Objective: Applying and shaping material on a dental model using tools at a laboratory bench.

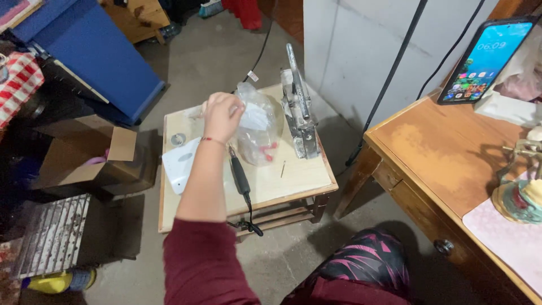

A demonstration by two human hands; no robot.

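Left hand: the left hand [221, 116] reaches out over the low wooden table [293, 178], fingers curled in and pinched on the top of a clear plastic bag [258, 125].
Right hand: out of sight, so its state cannot be told.
Plastic bag: it stands on the middle of the table, crumpled, with something white and a few pink pieces showing through it; the hand grips its upper left edge.
Soldering iron: a black-handled soldering iron [239, 175] lies on the table just below the wrist, its cord trailing off the front edge.
Metal press: a grey metal hand tool with an upright lever [299, 113] stands just right of the bag.
Other items: a white plastic piece [179, 164] lies at the table's left edge; a smartphone [486, 59] leans on the wooden desk [440, 158] to the right.
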